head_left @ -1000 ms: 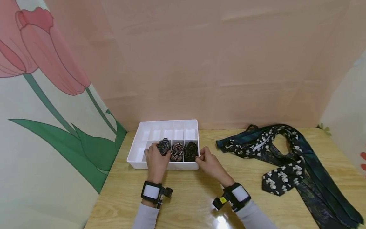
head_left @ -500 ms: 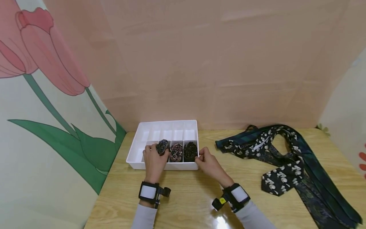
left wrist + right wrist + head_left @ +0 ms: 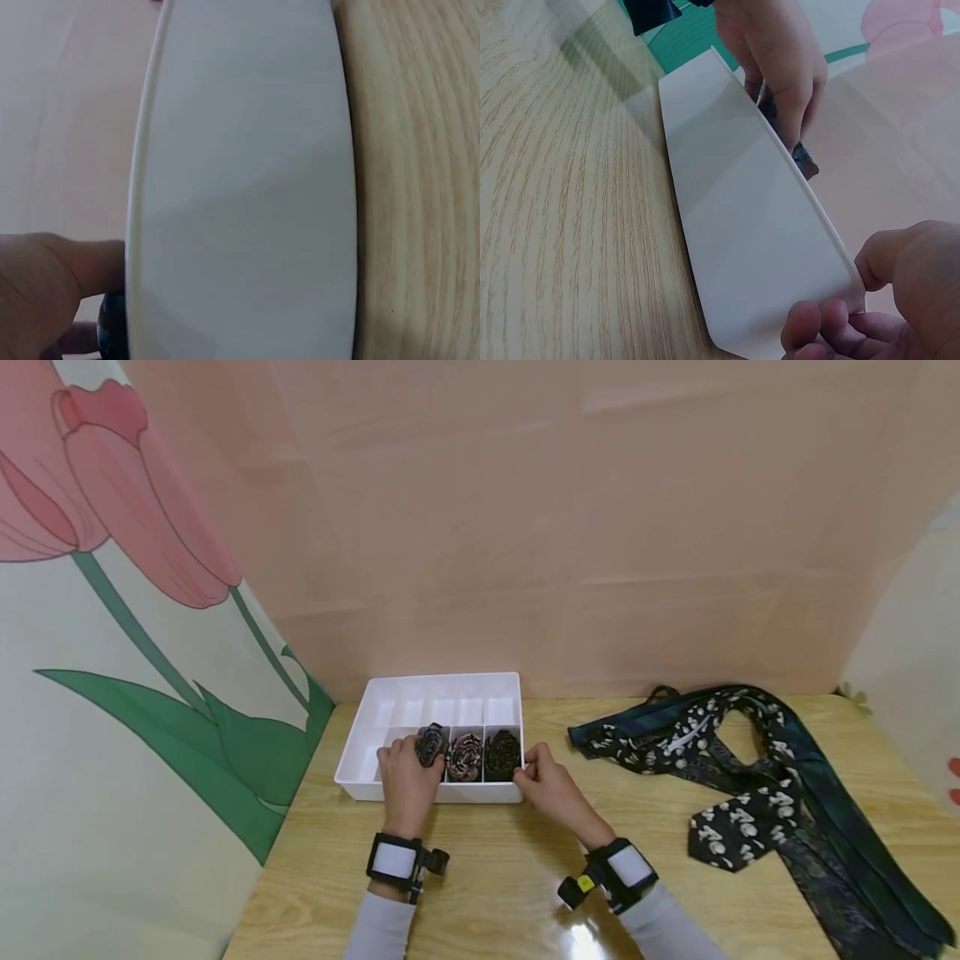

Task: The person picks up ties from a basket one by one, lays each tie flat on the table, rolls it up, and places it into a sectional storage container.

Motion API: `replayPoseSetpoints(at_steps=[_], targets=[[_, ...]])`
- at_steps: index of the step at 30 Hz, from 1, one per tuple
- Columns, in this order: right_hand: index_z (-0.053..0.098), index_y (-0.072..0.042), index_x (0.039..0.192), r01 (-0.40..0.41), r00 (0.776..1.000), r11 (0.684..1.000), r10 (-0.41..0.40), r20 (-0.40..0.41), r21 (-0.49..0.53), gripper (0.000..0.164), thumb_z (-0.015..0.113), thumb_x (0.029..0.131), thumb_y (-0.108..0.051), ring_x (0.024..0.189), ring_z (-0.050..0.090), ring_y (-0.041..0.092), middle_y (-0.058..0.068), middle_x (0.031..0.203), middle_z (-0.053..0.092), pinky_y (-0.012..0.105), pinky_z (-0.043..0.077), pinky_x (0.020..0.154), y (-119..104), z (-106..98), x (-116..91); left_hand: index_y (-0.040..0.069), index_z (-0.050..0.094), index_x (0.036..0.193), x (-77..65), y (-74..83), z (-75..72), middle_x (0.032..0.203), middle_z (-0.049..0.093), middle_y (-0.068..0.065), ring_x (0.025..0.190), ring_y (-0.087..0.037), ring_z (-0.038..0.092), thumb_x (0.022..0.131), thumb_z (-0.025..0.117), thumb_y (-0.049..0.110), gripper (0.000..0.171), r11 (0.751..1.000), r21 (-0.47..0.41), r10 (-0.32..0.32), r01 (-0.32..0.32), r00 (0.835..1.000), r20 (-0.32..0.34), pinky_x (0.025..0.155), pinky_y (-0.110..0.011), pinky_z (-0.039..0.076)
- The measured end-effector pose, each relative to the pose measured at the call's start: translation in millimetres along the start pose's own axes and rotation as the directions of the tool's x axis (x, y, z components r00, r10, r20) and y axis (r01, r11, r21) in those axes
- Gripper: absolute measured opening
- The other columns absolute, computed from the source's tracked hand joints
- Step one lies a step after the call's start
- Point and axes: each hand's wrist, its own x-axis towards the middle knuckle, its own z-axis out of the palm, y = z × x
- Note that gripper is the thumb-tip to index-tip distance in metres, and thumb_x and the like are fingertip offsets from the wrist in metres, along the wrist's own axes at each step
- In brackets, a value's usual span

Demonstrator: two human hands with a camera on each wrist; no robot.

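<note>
A white divided storage box (image 3: 352, 764) stands on the table, in the head view. My left hand (image 3: 407, 781) grips a dark rolled necktie (image 3: 430, 745) at a front compartment, left of two other rolls. The held roll is tilted and partly hidden by the fingers. In the left wrist view, the box's front wall (image 3: 247, 187) hides most of that roll. Beside it sit a brown-and-black patterned rolled tie (image 3: 465, 758) and a very dark rolled tie (image 3: 502, 756), each in its own compartment. My right hand (image 3: 551, 789) pinches the box's front right corner, thumb at the rim in the right wrist view.
To the right lie several unrolled neckties, among them a black one with white figures (image 3: 742, 831) and a dark green one (image 3: 847, 835), overlapping one another. Behind the wooden table (image 3: 502, 877) hangs a plain pinkish-brown backdrop (image 3: 555, 527). A tulip-printed sheet (image 3: 180, 793) borders the left side.
The rolled tie in my left hand has turned slightly, so its spiral face looks narrower. My right hand keeps its place at the box corner.
</note>
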Motion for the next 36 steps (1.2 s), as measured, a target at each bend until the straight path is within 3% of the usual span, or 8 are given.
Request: replayPoseSetpoints(at_steps=[7, 13, 21, 24, 29, 33, 36], targets=[[0.048, 0.0, 0.117, 0.002, 1.0, 1.0, -0.002, 0.006, 0.014, 0.021, 0.061, 0.104, -0.011, 0.059, 0.056, 0.015, 0.006, 0.082, 0.06, 0.026, 0.043, 0.055, -2, 0, -1, -0.006, 0.071, 0.125, -1.1, -5.4, 2.8, 0.13, 0.063, -0.023, 0.112, -0.041, 0.051, 0.088, 0.084, 0.019, 0.047, 0.993, 0.075, 0.088, -0.092, 0.994, 0.062, 0.093, -0.05, 0.047], [0.048, -0.001, 0.117, 0.002, 1.0, 1.0, -0.002, 0.003, 0.023, 0.021, 0.061, 0.104, -0.01, 0.058, 0.056, 0.015, 0.006, 0.082, 0.059, 0.026, 0.044, 0.054, -3, 0, -2, -0.01, 0.071, 0.127, -1.5, -6.4, -0.7, 0.117, 0.052, -0.024, 0.108, -0.038, 0.046, 0.095, 0.073, 0.02, 0.044, 0.998, -0.007, 0.068, -0.067, 0.994, 0.08, 0.091, -0.049, 0.044], [0.048, -0.001, 0.119, -0.002, 1.0, 1.0, 0.001, 0.013, 0.028, 0.022, 0.062, 0.106, -0.013, 0.06, 0.057, 0.017, 0.007, 0.084, 0.06, 0.026, 0.045, 0.055, 0, -1, -1, -0.01, 0.068, 0.133, -2.6, -2.1, -8.0, 0.12, 0.058, -0.027, 0.109, -0.041, 0.048, 0.097, 0.076, 0.016, 0.045, 0.997, 0.068, 0.026, -0.038, 0.986, 0.164, 0.089, -0.054, 0.043], [0.05, 0.0, 0.122, 0.005, 1.0, 1.0, -0.006, 0.028, 0.013, 0.027, 0.062, 0.108, -0.02, 0.063, 0.057, 0.018, 0.008, 0.084, 0.06, 0.027, 0.045, 0.056, 1, -4, -3, -0.007, 0.068, 0.133, -3.9, -1.5, -7.4, 0.123, 0.058, -0.027, 0.111, -0.042, 0.049, 0.097, 0.078, 0.016, 0.044, 0.998, 0.046, 0.037, -0.043, 0.991, 0.132, 0.091, -0.055, 0.044], [0.061, -0.002, 0.126, 0.029, 0.999, 0.997, -0.028, 0.017, -0.075, 0.036, 0.064, 0.108, -0.033, 0.075, 0.058, 0.015, 0.009, 0.092, 0.067, 0.028, 0.047, 0.064, 13, -15, -11, 0.001, 0.079, 0.104, -16.4, -1.9, -6.8, 0.113, 0.06, -0.019, 0.11, -0.039, 0.049, 0.092, 0.084, 0.014, 0.018, 0.996, 0.019, 0.093, -0.093, 0.996, 0.004, 0.094, -0.054, 0.043], [0.062, 0.0, 0.131, 0.058, 0.994, 0.982, -0.075, -0.085, -0.179, 0.036, 0.068, 0.105, -0.024, 0.079, 0.059, 0.016, 0.015, 0.112, 0.065, 0.028, 0.049, 0.068, 26, -37, -17, 0.003, 0.083, 0.091, -22.1, -0.3, -6.5, 0.098, 0.07, -0.013, 0.107, -0.037, 0.052, 0.092, 0.083, 0.012, 0.009, 0.991, 0.044, 0.128, -0.127, 0.991, -0.029, 0.088, -0.051, 0.043], [0.055, 0.004, 0.139, 0.044, 0.977, 0.956, -0.102, -0.187, -0.29, 0.045, 0.07, 0.103, -0.018, 0.076, 0.06, 0.02, 0.026, 0.135, 0.051, 0.03, 0.048, 0.063, 38, -63, -19, 0.003, 0.083, 0.089, -22.4, 2.5, -8.6, 0.091, 0.075, -0.012, 0.103, -0.037, 0.055, 0.091, 0.082, 0.009, 0.007, 0.992, 0.03, 0.123, -0.122, 0.992, -0.031, 0.084, -0.051, 0.043]])
